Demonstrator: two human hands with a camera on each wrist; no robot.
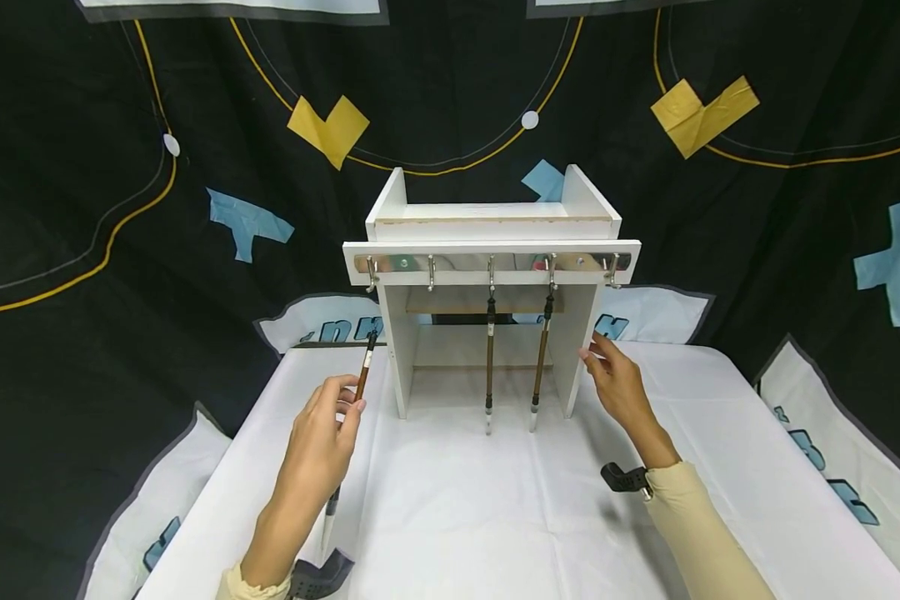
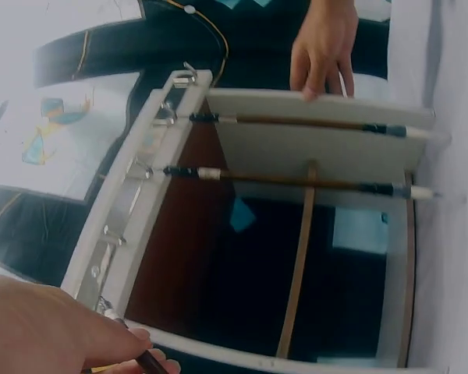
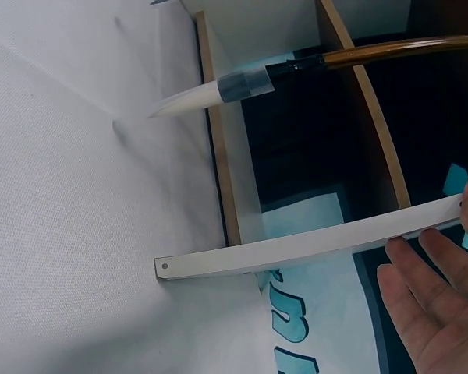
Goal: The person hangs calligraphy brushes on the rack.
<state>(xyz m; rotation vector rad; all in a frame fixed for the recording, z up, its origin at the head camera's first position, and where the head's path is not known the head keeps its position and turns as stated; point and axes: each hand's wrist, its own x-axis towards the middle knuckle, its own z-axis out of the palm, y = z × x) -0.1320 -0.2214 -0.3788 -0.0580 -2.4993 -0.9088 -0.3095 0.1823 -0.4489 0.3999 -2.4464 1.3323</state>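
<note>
My left hand [image 1: 322, 442] pinches a calligraphy brush [image 1: 365, 367] by its brown handle, the loop end up and the white bristles down. The brush top is just below the leftmost hook [image 1: 372, 275] on the front rail of a white wooden shelf [image 1: 495, 225]; whether its loop touches the hook cannot be told. My right hand [image 1: 622, 392] touches the shelf's right side panel [image 3: 312, 241], thumb at the front edge, fingers along the outer face. Two more brushes hang bristles down, one brush [image 1: 490, 358] from the middle hook, another brush [image 1: 542, 354] from the hook right of it.
The shelf stands on a white-covered table [image 1: 457, 517]. Second from left, a hook [image 1: 431, 273] bears nothing, as does the rightmost hook [image 1: 611, 271]. Behind hangs a black cloth [image 1: 450, 83] with yellow and blue tape pieces.
</note>
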